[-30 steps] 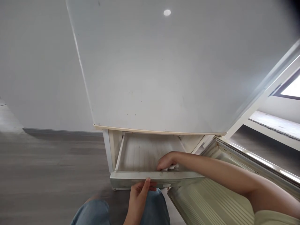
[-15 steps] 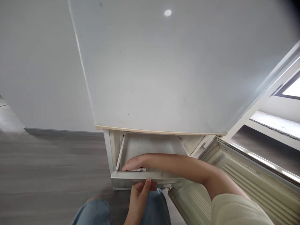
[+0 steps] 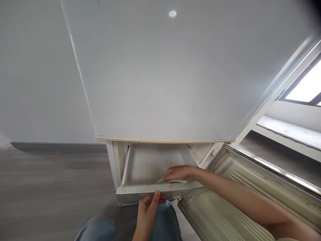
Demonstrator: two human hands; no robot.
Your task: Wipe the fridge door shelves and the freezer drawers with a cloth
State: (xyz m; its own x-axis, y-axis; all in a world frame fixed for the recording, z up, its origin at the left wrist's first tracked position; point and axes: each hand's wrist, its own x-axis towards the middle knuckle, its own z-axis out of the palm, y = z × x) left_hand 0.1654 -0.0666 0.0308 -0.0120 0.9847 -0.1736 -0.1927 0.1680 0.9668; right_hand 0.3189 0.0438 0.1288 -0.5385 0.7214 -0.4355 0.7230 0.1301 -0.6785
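A white freezer drawer (image 3: 140, 189) is pulled out below the fridge's large white upper door (image 3: 160, 77). My left hand (image 3: 149, 206) grips the lower edge of the drawer front, thumb on its outer face and fingers curled beneath. My right hand (image 3: 175, 173) reaches inside, just behind the drawer front, closed over a thin white cloth (image 3: 185, 181). Only the cloth's edges stick out from under the hand; it lies against the inner side and top rim of the front. Whether it is cloth or paper I cannot tell. The drawer floor (image 3: 147, 160) is ridged.
The lower fridge door (image 3: 250, 201) hangs open at the right, its ribbed inner side beneath my right arm. My knees (image 3: 96, 229) are close under the drawer. Grey wood-look floor (image 3: 55, 187) spreads to the left, and a window (image 3: 303, 83) is at the right.
My right hand has slid rightward along the inside of the drawer front, taking the white cloth along. My left hand keeps its grip. The view has shifted slightly.
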